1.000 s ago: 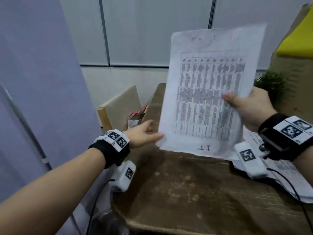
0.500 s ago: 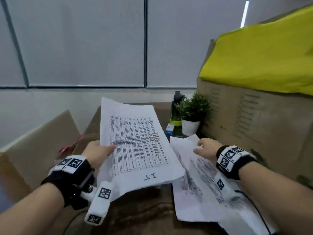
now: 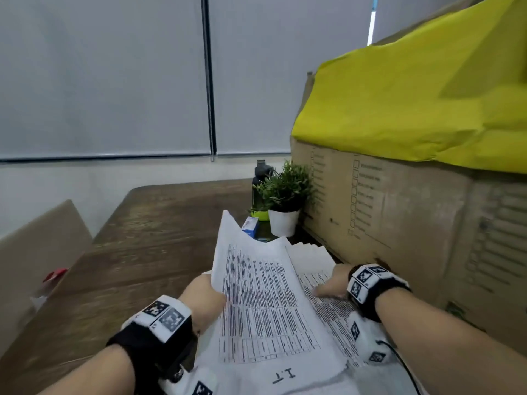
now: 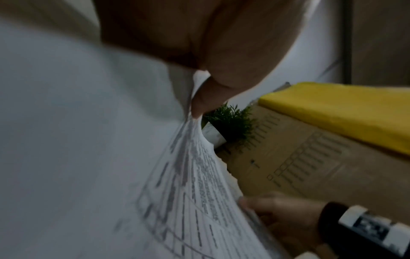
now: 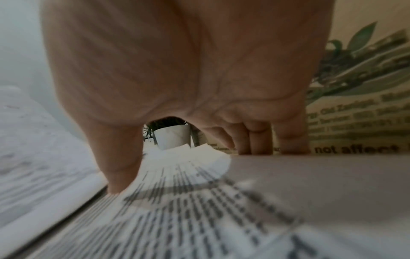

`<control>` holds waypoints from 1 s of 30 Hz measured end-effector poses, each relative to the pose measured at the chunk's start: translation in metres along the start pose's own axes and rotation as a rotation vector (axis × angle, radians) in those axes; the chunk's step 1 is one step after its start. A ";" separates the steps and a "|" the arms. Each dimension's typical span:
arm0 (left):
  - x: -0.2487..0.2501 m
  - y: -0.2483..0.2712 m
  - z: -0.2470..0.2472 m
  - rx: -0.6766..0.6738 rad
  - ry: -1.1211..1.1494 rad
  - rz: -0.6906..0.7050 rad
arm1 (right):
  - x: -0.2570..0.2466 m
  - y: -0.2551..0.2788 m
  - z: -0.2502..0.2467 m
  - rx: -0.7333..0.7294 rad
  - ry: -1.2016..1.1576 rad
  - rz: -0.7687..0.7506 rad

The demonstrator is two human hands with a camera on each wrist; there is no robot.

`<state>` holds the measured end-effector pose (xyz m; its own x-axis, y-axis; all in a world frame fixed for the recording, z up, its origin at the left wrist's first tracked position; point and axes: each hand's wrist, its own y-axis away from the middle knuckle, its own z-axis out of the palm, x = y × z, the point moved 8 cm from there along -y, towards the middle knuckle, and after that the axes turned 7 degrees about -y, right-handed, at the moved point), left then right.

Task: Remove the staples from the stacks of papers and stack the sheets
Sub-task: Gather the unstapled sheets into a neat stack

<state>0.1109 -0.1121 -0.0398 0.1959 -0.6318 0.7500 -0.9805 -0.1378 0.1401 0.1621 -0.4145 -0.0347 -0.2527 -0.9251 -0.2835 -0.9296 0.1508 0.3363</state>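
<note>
A printed sheet (image 3: 265, 303) marked "1.1" tilts over the pile of sheets (image 3: 328, 303) on the wooden table (image 3: 137, 246). My left hand (image 3: 204, 297) pinches the sheet's left edge; in the left wrist view the thumb (image 4: 206, 98) presses on the sheet (image 4: 173, 184). My right hand (image 3: 332, 283) rests on the pile with fingers down; the right wrist view shows its fingertips (image 5: 255, 140) and thumb (image 5: 119, 168) touching the printed pile (image 5: 177, 210). No staple is visible.
A large cardboard box (image 3: 399, 223) under a yellow cover (image 3: 413, 95) stands at the right, close to my right hand. A potted plant (image 3: 285, 201), a dark bottle (image 3: 261, 178) and a small blue box (image 3: 251, 225) stand behind the papers. A cardboard panel (image 3: 40, 252) is at the left.
The sheet went from my right hand, held up, to my left hand and came down rightward over the pile. My right hand let go and settled on the pile.
</note>
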 end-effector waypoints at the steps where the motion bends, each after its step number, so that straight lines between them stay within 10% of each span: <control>1: 0.001 -0.001 0.002 -0.020 -0.066 0.011 | 0.001 0.001 -0.002 -0.009 -0.009 0.005; 30: -0.030 0.020 -0.005 -0.122 -0.533 0.053 | -0.015 0.012 0.020 -0.081 -0.156 -0.048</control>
<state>0.0857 -0.0926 -0.0563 0.0953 -0.9388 0.3309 -0.9777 -0.0258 0.2085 0.1497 -0.3916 -0.0441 -0.2529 -0.8643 -0.4347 -0.9186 0.0734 0.3884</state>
